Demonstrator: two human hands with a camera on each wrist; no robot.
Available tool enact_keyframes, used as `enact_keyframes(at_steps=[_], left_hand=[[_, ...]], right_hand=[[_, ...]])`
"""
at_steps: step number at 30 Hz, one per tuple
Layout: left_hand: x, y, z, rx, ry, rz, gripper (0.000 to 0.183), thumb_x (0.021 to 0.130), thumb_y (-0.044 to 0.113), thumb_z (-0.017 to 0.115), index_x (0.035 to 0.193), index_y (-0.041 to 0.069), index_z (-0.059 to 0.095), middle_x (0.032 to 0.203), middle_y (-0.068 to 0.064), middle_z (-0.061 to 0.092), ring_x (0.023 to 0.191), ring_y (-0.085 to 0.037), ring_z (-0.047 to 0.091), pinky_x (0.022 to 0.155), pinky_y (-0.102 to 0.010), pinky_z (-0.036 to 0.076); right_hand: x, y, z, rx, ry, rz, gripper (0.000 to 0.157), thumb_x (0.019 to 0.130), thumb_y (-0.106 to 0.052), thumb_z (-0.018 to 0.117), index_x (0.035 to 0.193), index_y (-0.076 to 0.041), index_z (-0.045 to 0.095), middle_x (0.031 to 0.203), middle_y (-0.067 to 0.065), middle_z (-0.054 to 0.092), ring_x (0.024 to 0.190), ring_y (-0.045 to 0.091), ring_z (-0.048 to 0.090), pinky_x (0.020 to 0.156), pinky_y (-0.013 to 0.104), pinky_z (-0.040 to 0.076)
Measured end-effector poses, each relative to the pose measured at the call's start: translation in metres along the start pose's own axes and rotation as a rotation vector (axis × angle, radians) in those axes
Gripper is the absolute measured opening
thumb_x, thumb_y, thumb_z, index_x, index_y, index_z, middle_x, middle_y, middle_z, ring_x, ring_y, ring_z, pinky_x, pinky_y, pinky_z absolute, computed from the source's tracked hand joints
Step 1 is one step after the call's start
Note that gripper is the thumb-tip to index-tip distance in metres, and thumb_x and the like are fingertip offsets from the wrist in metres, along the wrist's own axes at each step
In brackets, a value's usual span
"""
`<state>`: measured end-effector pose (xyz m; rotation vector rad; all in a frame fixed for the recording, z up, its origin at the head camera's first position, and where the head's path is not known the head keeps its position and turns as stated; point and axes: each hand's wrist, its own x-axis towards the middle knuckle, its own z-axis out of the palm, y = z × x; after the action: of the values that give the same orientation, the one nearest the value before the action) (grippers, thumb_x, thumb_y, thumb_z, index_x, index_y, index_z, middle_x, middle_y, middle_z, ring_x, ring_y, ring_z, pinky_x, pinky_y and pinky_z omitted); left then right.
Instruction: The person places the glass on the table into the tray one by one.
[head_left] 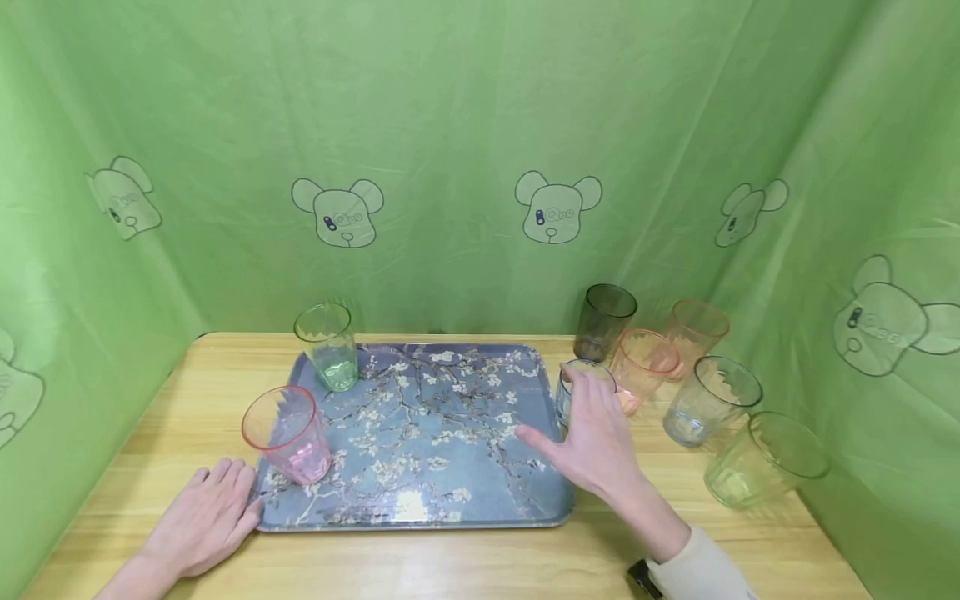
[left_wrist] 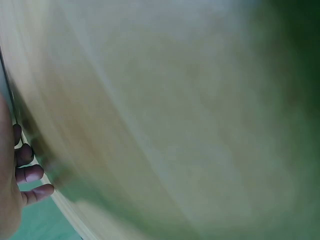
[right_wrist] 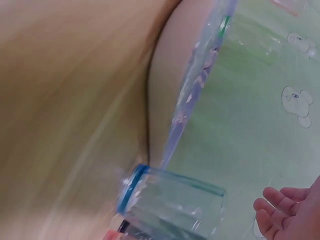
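Note:
My left hand (head_left: 206,517) rests on the table beside the near left corner of the flowered blue tray (head_left: 450,492), its fingers at the tray's edge. On the tray's left part stand a pink glass (head_left: 296,446) and, behind it, a green glass (head_left: 333,358). My right hand (head_left: 600,437) is over the tray's right edge, thumb spread from fairly straight fingers. Partly hidden behind it is a bluish clear glass (head_left: 564,402) by the tray's right rim. In the right wrist view, that bluish glass (right_wrist: 175,200) appears apart from the fingertips (right_wrist: 272,192).
Right of the tray stand several more glasses: a dark grey one (head_left: 603,325), an orange-pink one (head_left: 645,367), a paler one (head_left: 697,325) behind, a clear bluish one (head_left: 708,408) and a yellow-green one (head_left: 761,467). Green curtains (head_left: 450,125) enclose the wooden table (head_left: 420,567).

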<state>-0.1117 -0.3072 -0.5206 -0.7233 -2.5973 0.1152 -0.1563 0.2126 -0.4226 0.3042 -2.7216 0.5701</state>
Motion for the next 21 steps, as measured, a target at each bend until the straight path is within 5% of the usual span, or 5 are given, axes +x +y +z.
enact_keyframes(at_steps=[10, 21], left_hand=[[-0.001, 0.0, 0.0, -0.005, -0.004, -0.006, 0.023, 0.088, 0.035, 0.059, 0.09, 0.015, 0.048, 0.081, 0.002, 0.041, 0.078, -0.016, 0.041, 0.068, -0.034, 0.036], [0.0, 0.0, 0.0, -0.001, 0.001, -0.005, 0.024, 0.087, 0.036, 0.059, 0.089, 0.015, 0.047, 0.081, 0.003, 0.04, 0.078, -0.016, 0.041, 0.068, -0.034, 0.035]], right_hand=[[0.0, 0.024, -0.004, -0.012, 0.007, 0.13, 0.11, 0.087, -0.069, 0.071, 0.156, 0.008, 0.033, 0.152, 0.032, 0.047, 0.139, 0.048, 0.047, 0.118, 0.068, 0.034], [-0.002, 0.048, -0.002, -0.086, 0.072, 0.174, 0.111, 0.087, -0.074, 0.067, 0.151, 0.012, 0.037, 0.137, 0.033, 0.055, 0.128, 0.049, 0.053, 0.111, 0.065, 0.041]])
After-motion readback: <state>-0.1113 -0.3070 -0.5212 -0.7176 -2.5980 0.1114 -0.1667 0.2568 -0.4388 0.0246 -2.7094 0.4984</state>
